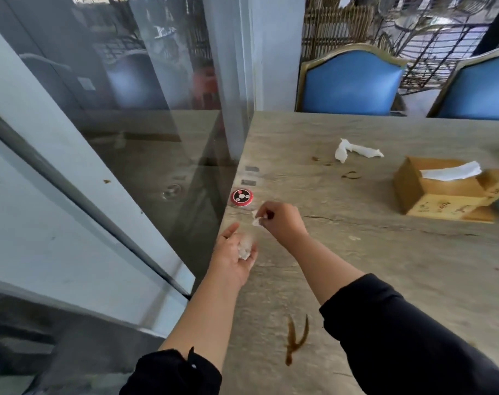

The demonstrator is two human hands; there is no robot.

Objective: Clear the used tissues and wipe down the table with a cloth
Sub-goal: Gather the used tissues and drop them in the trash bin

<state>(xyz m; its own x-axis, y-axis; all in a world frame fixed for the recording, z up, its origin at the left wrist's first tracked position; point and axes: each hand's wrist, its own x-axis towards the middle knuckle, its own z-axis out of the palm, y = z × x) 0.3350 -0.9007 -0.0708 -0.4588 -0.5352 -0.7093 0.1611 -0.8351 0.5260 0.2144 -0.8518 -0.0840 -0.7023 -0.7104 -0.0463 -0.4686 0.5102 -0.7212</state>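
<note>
My right hand (282, 220) pinches a small scrap of white tissue (256, 219) just above the table's left edge. Right below it my left hand (235, 256) lies palm up with its fingers cupped around a crumpled wad of tissue (245, 248). Another used tissue (353, 149), twisted and white, lies farther back on the grey stone-look table (385, 252). A brown sauce smear (295, 340) marks the near part of the table, and smaller brown stains (351, 175) sit near the far tissue. No cloth shows.
A wooden tissue box (442, 192) with a white sheet sticking out stands at the right. A red call button (242, 197) sits by the table's left edge against a glass wall (157, 124). Two blue chairs (351, 81) stand behind the table.
</note>
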